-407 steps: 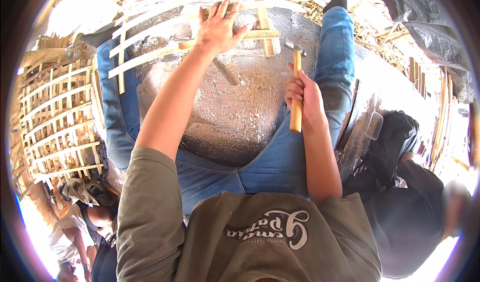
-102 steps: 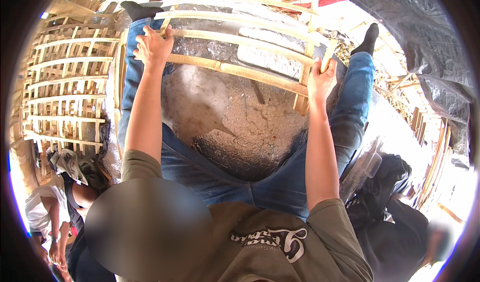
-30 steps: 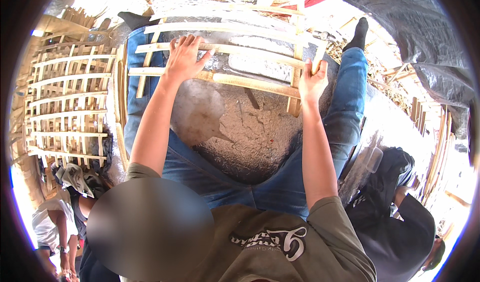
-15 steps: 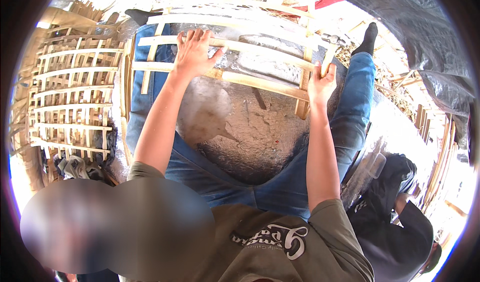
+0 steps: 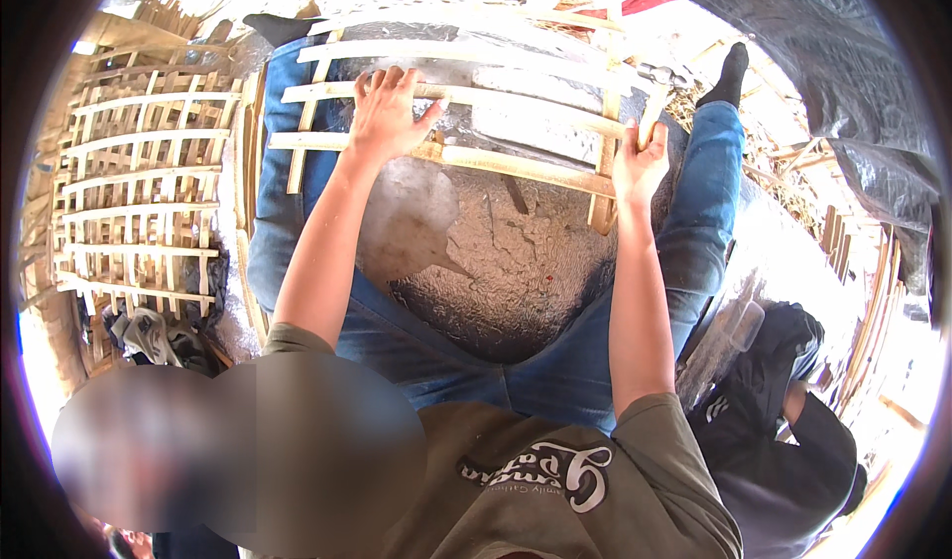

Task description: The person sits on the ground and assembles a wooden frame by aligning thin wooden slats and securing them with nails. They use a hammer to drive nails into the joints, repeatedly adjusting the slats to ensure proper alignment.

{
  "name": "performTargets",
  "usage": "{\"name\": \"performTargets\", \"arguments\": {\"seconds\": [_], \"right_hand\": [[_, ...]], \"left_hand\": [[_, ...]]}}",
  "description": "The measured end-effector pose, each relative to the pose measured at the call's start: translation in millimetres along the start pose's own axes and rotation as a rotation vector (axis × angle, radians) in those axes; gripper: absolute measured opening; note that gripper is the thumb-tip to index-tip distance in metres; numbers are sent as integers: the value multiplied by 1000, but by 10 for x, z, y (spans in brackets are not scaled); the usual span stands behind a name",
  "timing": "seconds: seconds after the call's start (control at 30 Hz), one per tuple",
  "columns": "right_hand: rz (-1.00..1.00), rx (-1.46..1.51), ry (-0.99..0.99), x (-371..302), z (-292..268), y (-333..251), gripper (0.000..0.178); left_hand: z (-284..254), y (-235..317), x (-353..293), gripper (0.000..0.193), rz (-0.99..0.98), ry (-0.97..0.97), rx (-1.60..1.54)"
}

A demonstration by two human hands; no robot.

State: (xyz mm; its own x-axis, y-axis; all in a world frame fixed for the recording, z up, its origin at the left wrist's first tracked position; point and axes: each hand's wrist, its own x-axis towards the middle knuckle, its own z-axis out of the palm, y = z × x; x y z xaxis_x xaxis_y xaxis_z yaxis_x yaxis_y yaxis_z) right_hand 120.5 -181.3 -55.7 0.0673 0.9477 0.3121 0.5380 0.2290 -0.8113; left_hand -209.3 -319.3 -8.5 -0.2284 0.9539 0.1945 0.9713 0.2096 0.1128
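A lattice frame of pale bamboo slats (image 5: 526, 165) lies across my spread legs, over the silvery floor sheet. My left hand (image 5: 385, 118) rests on the slats left of the middle. Its fingers are spread over the second slat from the near side, and the thumb stands apart. At the frame's right side, my right hand (image 5: 641, 167) is closed round the wooden handle of a hammer (image 5: 652, 113). The hammer's metal head points away from me, beside the upright slat. The right palm and part of the handle's lower end are hidden.
Finished-looking bamboo lattice panels (image 5: 144, 187) are stacked at the left. A person in dark clothes (image 5: 773, 460) sits at the lower right. Dark plastic sheeting (image 5: 823, 73) hangs at the upper right. Straw and bamboo scraps (image 5: 783, 177) lie beyond my right leg.
The left end of the lattice has shifted slightly right, and my left hand has moved slightly down with it. My right hand keeps its hold on the hammer, almost unmoved.
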Motion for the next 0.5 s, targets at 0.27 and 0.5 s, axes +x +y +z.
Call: {"name": "performTargets", "arguments": {"seconds": [0.27, 0.5], "right_hand": [[101, -27, -46, 18, -22, -38, 16], [45, -10, -16, -4, -34, -155, 18]], "left_hand": [[51, -47, 15, 48, 1, -31, 4], [-68, 81, 98, 51, 16, 16, 83]]}}
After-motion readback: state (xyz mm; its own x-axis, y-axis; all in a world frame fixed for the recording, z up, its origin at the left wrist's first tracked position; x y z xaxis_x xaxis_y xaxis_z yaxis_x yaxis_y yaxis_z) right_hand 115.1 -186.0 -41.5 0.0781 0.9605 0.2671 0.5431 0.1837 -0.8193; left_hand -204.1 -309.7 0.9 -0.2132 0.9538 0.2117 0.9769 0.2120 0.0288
